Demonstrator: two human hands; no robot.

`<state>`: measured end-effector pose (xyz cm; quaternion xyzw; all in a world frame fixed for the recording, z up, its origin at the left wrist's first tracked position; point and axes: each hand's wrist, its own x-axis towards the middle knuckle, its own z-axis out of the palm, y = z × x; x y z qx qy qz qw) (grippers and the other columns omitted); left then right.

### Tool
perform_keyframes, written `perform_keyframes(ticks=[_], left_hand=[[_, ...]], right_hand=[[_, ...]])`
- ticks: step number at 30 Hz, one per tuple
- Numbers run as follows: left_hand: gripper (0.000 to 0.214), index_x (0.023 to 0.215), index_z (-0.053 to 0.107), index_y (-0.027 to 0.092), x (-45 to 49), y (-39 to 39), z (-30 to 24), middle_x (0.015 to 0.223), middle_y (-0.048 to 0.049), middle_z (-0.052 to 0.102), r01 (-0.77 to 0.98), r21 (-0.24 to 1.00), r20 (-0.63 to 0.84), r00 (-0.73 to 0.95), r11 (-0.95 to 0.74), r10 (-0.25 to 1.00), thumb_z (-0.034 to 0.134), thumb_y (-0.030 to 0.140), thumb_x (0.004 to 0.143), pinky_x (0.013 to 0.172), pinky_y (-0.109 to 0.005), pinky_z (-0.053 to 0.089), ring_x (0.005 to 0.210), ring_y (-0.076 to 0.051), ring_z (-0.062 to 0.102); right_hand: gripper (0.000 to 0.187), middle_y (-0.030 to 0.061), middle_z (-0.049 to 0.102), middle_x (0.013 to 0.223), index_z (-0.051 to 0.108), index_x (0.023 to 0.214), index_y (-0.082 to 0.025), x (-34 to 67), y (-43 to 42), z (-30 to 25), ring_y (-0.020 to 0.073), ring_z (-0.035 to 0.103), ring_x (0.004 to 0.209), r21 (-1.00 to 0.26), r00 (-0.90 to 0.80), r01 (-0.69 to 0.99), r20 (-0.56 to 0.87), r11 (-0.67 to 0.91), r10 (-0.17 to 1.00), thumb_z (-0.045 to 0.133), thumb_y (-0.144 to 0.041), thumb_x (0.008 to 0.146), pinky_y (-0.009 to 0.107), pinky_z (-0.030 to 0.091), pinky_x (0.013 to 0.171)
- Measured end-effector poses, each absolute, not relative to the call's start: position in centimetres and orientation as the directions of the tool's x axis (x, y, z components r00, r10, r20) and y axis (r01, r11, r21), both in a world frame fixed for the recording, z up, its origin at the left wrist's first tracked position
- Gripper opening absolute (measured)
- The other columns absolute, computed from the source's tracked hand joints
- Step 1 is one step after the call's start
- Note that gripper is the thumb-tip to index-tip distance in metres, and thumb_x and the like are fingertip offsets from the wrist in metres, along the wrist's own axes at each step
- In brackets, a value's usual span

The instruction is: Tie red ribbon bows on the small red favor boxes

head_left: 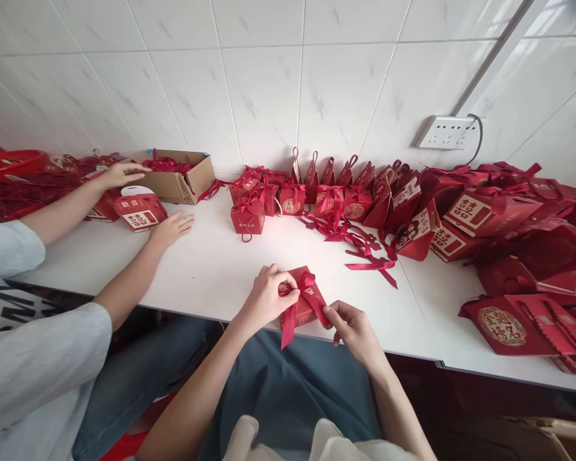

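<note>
- Where the head view looks down, the small red box (pixel 301 310) lies on the white table (pixel 211 269), right at its near edge, between the person's hands.
- The left hand (pixel 267 296) pinches the ribbon (pixel 308 285) at the knot on top of the box. The right hand (pixel 352 328) pinches a ribbon tail at the box's lower right corner. Both hands are closed on the ribbon.
- Progress, as judged: the bow is formed but looks loose, and one tail hangs past the table edge. It has yet to be pulled tight.
- Done: a row of tied boxes (pixel 292 195) stands against the wall. Left to use: loose ribbons (pixel 365 253) lying just beside that row.
- Clearance: bare table lies between the small red box and the row. Large red bags (pixel 489 214) crowd the right side. A co-worker's hands (pixel 173 227) and a cardboard carton (pixel 177 182) occupy the left, well apart.
</note>
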<state>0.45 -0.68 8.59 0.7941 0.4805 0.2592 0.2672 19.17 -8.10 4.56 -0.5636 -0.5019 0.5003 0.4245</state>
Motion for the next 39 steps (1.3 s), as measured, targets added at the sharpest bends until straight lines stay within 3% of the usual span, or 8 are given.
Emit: perform_keyframes(ticks=[11, 16, 18, 20, 23, 28, 33, 39], left_hand=[[0.006, 0.069, 0.060, 0.020, 0.9, -0.7, 8.5, 0.083, -0.0022, 0.055, 0.668, 0.649, 0.134, 0.371, -0.365, 0.919, 0.061, 0.018, 0.074, 0.084, -0.037, 0.045, 0.090, -0.022, 0.051], [0.003, 0.073, 0.060, 0.021, 0.5, -0.6, 8.3, 0.086, -0.0024, 0.056, 0.605, 0.701, 0.152, 0.391, -0.378, 0.908, 0.059, 0.021, 0.075, 0.085, -0.037, 0.044, 0.092, -0.021, 0.052], [0.010, 0.086, 0.060, 0.023, 0.0, -0.8, 8.0, 0.094, -0.0029, 0.057, 0.515, 0.774, 0.198, 0.356, -0.368, 0.913, 0.059, 0.028, 0.077, 0.085, -0.034, 0.044, 0.095, -0.020, 0.053], [0.023, 0.097, 0.056, 0.022, -0.6, -1.2, 7.5, 0.102, -0.0043, 0.056, 0.434, 0.847, 0.247, 0.187, -0.306, 0.951, 0.058, 0.035, 0.077, 0.082, -0.030, 0.045, 0.096, -0.019, 0.054], [0.025, 0.088, 0.051, 0.021, -1.5, -2.1, 6.8, 0.087, -0.0019, 0.055, 0.372, 0.920, 0.160, -0.071, -0.122, 0.985, 0.054, 0.043, 0.078, 0.071, -0.028, 0.043, 0.081, -0.017, 0.054], [0.038, 0.059, 0.041, 0.020, -1.6, -2.8, 6.6, 0.055, 0.0046, 0.039, 0.356, 0.934, -0.005, 0.041, -0.010, 0.999, 0.050, 0.049, 0.081, 0.055, -0.024, 0.032, 0.055, -0.012, 0.041], [0.042, 0.056, 0.027, 0.020, -0.2, -2.4, 6.0, 0.053, 0.0058, 0.025, 0.263, 0.964, 0.039, -0.014, -0.034, 0.999, 0.047, 0.046, 0.082, 0.051, -0.023, 0.027, 0.051, -0.010, 0.029], [0.041, 0.059, 0.028, 0.021, 1.0, -3.2, 5.0, 0.055, 0.0057, 0.028, 0.133, 0.991, 0.040, -0.103, -0.026, 0.994, 0.043, 0.047, 0.086, 0.049, -0.022, 0.028, 0.050, -0.009, 0.029]], right_hand=[[0.041, -0.0013, 0.051, 0.070, 0.051, 0.069, -0.018, 20.8, -8.8, 6.1, 0.0105, 0.047, 0.057, -0.940, -0.153, 0.317, -0.179, -0.123, 0.972, 0.048, -0.055, 0.087, 0.023, 0.048, 0.051], [0.040, -0.0011, 0.049, 0.068, 0.055, 0.074, -0.018, 21.9, -7.5, 6.7, 0.0123, 0.047, 0.059, -0.921, -0.254, 0.383, -0.182, -0.074, 0.950, 0.049, -0.056, 0.087, 0.025, 0.051, 0.051], [0.044, 0.0013, 0.052, 0.072, 0.057, 0.083, -0.018, 21.9, -6.1, 7.0, 0.0155, 0.051, 0.065, -0.925, -0.161, 0.378, -0.109, -0.041, 0.981, 0.048, -0.062, 0.084, 0.026, 0.051, 0.049], [0.050, 0.0034, 0.054, 0.077, 0.054, 0.089, -0.019, 21.4, -4.4, 7.2, 0.0183, 0.053, 0.071, -0.922, -0.022, 0.388, -0.025, -0.014, 0.999, 0.044, -0.067, 0.082, 0.025, 0.049, 0.045], [0.051, 0.0018, 0.053, 0.069, 0.051, 0.078, -0.020, 20.1, -2.4, 7.3, 0.0175, 0.051, 0.065, -0.908, 0.035, 0.418, 0.017, 0.001, 0.999, 0.043, -0.070, 0.081, 0.024, 0.042, 0.043], [0.049, -0.0033, 0.045, 0.054, 0.044, 0.060, -0.020, 18.0, -1.6, 6.8, 0.0129, 0.039, 0.052, -0.908, 0.026, 0.417, 0.052, 0.036, 0.998, 0.052, -0.065, 0.078, 0.026, 0.033, 0.050], [0.046, -0.0030, 0.043, 0.057, 0.041, 0.061, -0.021, 17.0, -2.5, 5.6, 0.0126, 0.038, 0.054, -0.949, 0.079, 0.312, 0.073, 0.045, 0.994, 0.049, -0.060, 0.082, 0.026, 0.032, 0.052], [0.043, -0.0031, 0.042, 0.055, 0.038, 0.064, -0.022, 16.5, -3.2, 4.5, 0.0128, 0.039, 0.051, -0.985, 0.137, 0.167, 0.072, 0.048, 0.988, 0.045, -0.059, 0.085, 0.025, 0.034, 0.048]])
